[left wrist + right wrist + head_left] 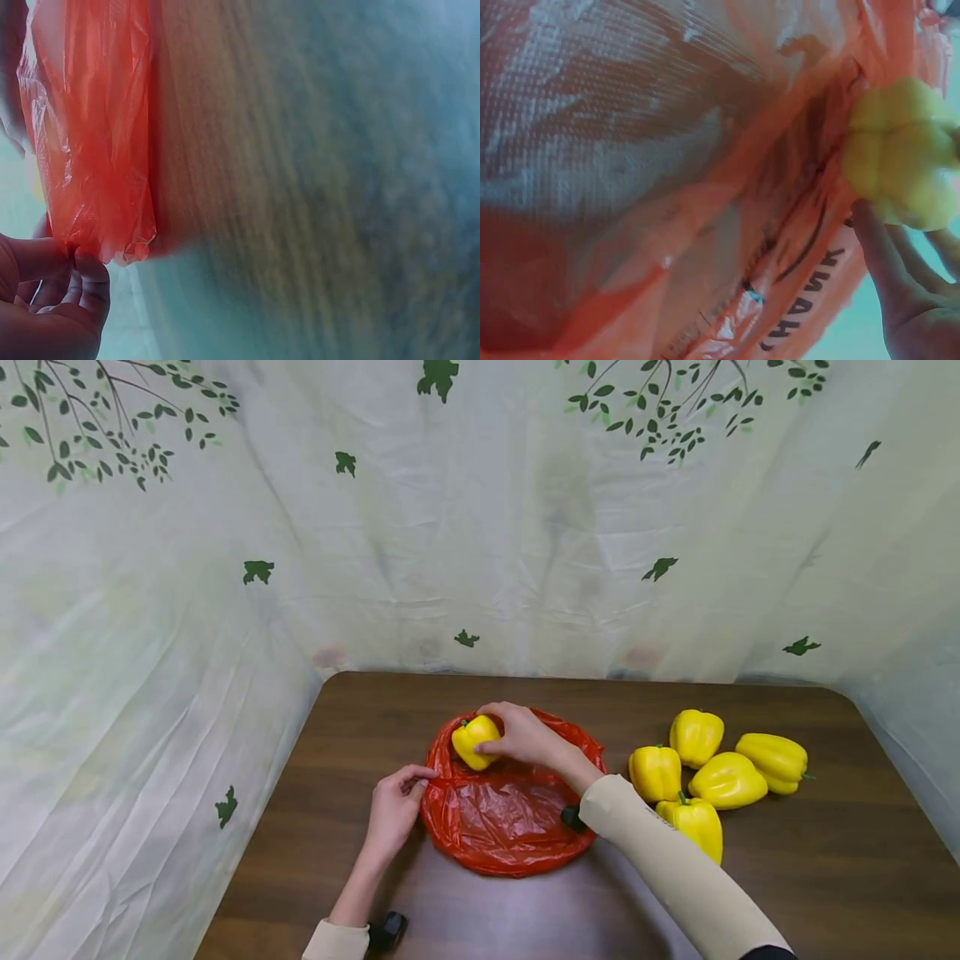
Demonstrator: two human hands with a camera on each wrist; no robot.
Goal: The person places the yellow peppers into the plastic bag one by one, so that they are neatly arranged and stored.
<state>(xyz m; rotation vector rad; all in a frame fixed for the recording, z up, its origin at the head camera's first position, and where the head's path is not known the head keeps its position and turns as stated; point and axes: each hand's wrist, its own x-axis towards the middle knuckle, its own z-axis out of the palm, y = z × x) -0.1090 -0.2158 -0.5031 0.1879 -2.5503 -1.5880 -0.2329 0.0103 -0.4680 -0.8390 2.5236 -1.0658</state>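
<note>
A red plastic bag (517,827) lies on the table with its mouth spread wide. My left hand (393,806) pinches the bag's left rim between thumb and fingers; the left wrist view shows the gathered film (105,172) at those fingertips. Over the far left part of the mouth, my right hand (521,735) grips a yellow bell pepper (468,745), its green stem facing left. In the right wrist view the pepper (900,154) sits against the bag's edge, with dark printed letters on the film below it. Part of the bag is hidden by my right forearm.
Several more yellow bell peppers (727,781) lie in a cluster to the right of the bag, the nearest one partly behind my right sleeve (675,860). The brown wooden table (840,877) ends at a pale curtain (517,568) with leaf prints.
</note>
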